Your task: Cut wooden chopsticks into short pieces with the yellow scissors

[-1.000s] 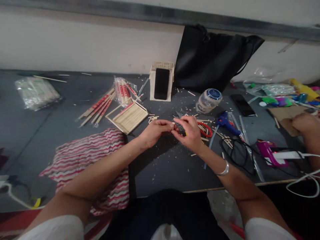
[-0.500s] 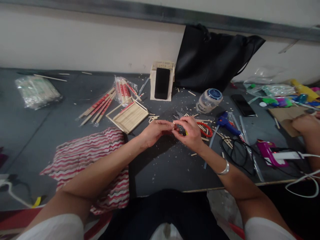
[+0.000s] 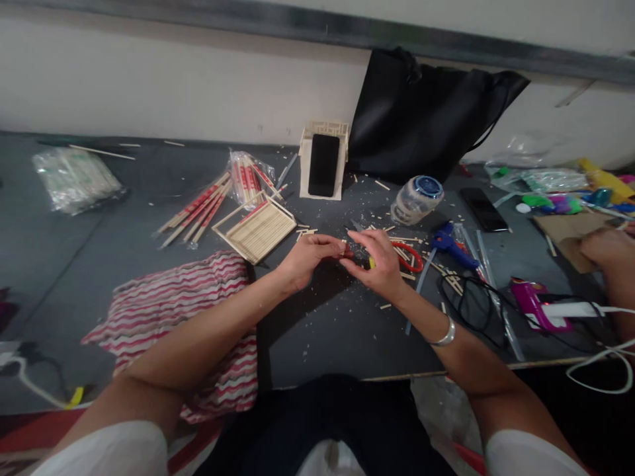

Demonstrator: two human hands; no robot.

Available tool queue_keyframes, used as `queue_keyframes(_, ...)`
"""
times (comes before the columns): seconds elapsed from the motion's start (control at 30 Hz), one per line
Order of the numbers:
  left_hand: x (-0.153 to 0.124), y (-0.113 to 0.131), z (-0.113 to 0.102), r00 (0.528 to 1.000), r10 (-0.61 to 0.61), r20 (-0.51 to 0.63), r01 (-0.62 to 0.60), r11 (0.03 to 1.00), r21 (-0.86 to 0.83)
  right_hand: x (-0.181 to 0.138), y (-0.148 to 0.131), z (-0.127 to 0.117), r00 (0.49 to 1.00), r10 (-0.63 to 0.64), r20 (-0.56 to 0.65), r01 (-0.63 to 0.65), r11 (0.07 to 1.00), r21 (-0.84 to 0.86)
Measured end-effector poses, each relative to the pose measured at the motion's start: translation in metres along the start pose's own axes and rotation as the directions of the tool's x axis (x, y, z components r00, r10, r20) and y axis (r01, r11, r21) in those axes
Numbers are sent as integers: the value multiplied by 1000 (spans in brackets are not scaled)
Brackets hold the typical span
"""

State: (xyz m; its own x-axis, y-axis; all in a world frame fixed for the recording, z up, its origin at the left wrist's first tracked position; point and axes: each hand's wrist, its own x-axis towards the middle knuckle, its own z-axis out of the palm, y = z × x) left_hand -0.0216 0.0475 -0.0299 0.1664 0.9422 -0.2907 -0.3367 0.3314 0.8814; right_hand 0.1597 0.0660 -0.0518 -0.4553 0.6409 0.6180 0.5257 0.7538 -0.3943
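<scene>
My left hand point(image 3: 312, 258) is closed, thumb and fingers pinching a tiny pale piece of wooden stick point(image 3: 343, 247), most of it hidden by the fingertips. Just to the right, my right hand point(image 3: 380, 264) is open, thumb and forefinger apart with nothing seen between them. Partly under the right hand lies a cutting tool with red handles point(image 3: 409, 256), among cut stick pieces point(image 3: 397, 239). Left of the hands rests a small tray-like frame of glued sticks point(image 3: 260, 231). More short bits point(image 3: 306, 231) lie beside its right corner.
A blue glue gun point(image 3: 449, 243) with a black cable lies right of my hands, near a jar point(image 3: 417, 199). A phone point(image 3: 324, 165) leans on a stick-built stand. Red-wrapped chopsticks point(image 3: 198, 208) and striped cloth point(image 3: 183, 317) lie left. Another person's hand point(image 3: 608, 248) is far right.
My right hand's thumb and forefinger have parted and drawn off from the left fingertips. The small piece stays in my left hand.
</scene>
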Motion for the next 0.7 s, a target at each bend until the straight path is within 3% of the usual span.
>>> queue_keyframes(0.23, 0, -4, 2, 1000, 2, 1, -2, 999, 47, 0, -1, 0, 999, -4, 35, 4, 1000, -4)
queue_keyframes(0.5, -2, -7, 4, 989, -38, 140, 42, 999, -27, 0, -2, 0, 998, -50, -25, 50, 999, 9)
queue_keyframes(0.7, -2, 2, 3, 996, 42, 80, -46, 998, 46, -1, -9, 4, 1000, 3, -12, -2, 1000, 30)
